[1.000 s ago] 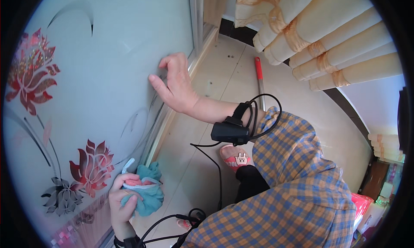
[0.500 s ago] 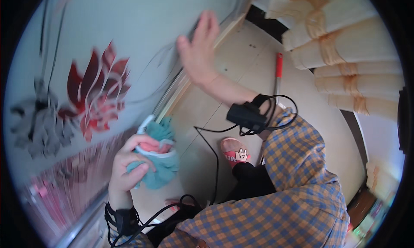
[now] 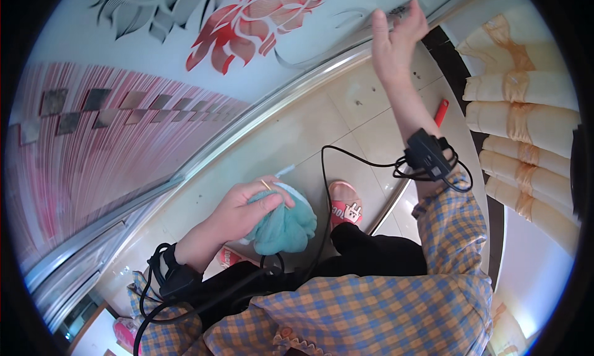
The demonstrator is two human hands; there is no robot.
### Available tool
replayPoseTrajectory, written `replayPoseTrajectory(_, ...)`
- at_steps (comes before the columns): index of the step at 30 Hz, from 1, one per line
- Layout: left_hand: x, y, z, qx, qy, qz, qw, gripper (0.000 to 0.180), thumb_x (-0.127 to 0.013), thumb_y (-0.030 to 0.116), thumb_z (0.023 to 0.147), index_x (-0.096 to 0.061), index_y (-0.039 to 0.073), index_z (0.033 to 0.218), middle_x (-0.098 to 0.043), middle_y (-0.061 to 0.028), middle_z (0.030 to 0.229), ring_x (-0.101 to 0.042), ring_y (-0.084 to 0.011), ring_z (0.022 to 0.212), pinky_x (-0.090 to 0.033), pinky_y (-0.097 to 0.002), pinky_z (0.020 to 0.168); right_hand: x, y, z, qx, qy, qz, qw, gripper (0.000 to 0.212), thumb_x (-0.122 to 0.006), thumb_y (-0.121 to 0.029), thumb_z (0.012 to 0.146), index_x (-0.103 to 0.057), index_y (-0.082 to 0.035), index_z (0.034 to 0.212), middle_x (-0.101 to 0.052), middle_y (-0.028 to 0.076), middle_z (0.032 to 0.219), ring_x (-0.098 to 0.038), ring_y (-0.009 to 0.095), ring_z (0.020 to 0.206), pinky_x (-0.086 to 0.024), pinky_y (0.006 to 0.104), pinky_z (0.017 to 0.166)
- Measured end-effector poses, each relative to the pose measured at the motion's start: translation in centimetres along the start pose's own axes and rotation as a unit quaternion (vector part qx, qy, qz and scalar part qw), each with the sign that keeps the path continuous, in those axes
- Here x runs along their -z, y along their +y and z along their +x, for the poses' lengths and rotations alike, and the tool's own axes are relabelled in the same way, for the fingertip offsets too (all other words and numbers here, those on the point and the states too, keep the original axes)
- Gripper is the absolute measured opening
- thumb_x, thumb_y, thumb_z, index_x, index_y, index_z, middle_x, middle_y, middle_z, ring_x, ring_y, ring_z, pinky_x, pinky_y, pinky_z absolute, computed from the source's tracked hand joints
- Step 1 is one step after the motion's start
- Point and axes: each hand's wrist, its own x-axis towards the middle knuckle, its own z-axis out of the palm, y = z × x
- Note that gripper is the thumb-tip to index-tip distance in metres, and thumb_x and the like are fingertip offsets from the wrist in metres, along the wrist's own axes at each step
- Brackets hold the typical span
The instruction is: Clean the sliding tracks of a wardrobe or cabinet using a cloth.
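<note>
A crumpled teal cloth with a white edge (image 3: pixel 288 227) is gripped in my left hand (image 3: pixel 244 202), thumb on top and the bulk of the cloth hanging beyond the fingers. A ring shows on one finger of that hand. My right hand (image 3: pixel 399 47) reaches far forward with its fingers spread and holds nothing. It is by the far end of a glossy door-like panel (image 3: pixel 309 37), close to its metal edge; whether the fingertips touch it I cannot tell. Red and grey flowers and pink streaks decorate the panel.
Below the panel runs a metal track (image 3: pixel 266 111) along the tiled floor (image 3: pixel 346 118). A cream ruffled curtain (image 3: pixel 516 111) hangs at the right. A red-handled pole (image 3: pixel 442 113) lies beside my right forearm. My pink slipper (image 3: pixel 345 204) and a black cable (image 3: pixel 324 176) are below.
My view has turned, so the panel sits higher and more floor shows. My left hand with the cloth is now away from the panel's edge, over the floor. My right hand stays near the panel, fingers spread wider.
</note>
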Motion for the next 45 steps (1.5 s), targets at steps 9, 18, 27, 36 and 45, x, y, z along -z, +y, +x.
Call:
replayPoseTrajectory(9,0.0,-0.9,-0.2,-0.003,0.090,0.030,0.995,0.018,-0.055,0.012,0.094,-0.067,0.001,0.102,-0.067,-0.0072,0.101,-0.060,-0.0136,0.094,-0.046,-0.0294,0.085,5.8,-11.4,-12.4,-0.321,-0.527,0.464,0.635,0.013,-0.062,-0.009,0.090,-0.060,-0.003,0.101,-0.062,0.001,0.088,-0.059,0.008,0.082,-0.049,0.0241,0.070)
replayPoseTrajectory(18,-0.4,-0.5,0.3,-0.057,0.194,0.071,0.977,0.014,-0.062,0.004,0.087,-0.067,0.000,0.100,-0.067,-0.0094,0.097,-0.061,-0.0144,0.091,-0.047,-0.0279,0.083,3.4,-12.5,-15.2,-0.290,-0.500,0.465,0.670,0.012,-0.064,-0.003,0.086,-0.056,-0.003,0.094,-0.055,-0.003,0.074,-0.051,0.005,0.066,-0.044,0.0219,0.059)
replayPoseTrajectory(27,-0.7,-0.4,2.1,-0.098,0.227,0.177,0.953,0.017,-0.063,0.005,0.086,-0.068,-0.002,0.100,-0.066,-0.0087,0.094,-0.060,-0.0150,0.090,-0.046,-0.0276,0.082,3.5,-12.4,-14.7,-0.292,-0.472,0.408,0.725,0.015,-0.063,-0.007,0.081,-0.056,-0.001,0.093,-0.058,0.004,0.074,-0.054,0.010,0.067,-0.047,0.0268,0.060)
replayPoseTrajectory(36,-0.7,0.5,3.2,-0.091,0.196,0.140,0.966,0.029,-0.057,0.007,0.090,-0.062,-0.002,0.117,-0.064,-0.0078,0.094,-0.058,-0.0119,0.089,-0.044,-0.0255,0.082,2.7,-10.5,-14.8,-0.352,-0.455,0.527,0.626,0.014,-0.064,-0.012,0.084,-0.057,-0.005,0.095,-0.055,-0.002,0.076,-0.050,0.006,0.065,-0.044,0.0240,0.059)
replayPoseTrajectory(45,0.5,-0.4,1.6,-0.010,0.144,0.059,0.988,0.053,-0.060,0.004,0.086,-0.044,0.000,0.136,-0.062,-0.0060,0.098,-0.057,-0.0122,0.093,-0.043,-0.0273,0.086,3.5,-10.3,-13.2,-0.355,-0.467,0.541,0.603,0.008,-0.059,-0.006,0.083,-0.055,-0.006,0.090,-0.055,-0.001,0.070,-0.055,0.008,0.063,-0.043,0.0219,0.058)
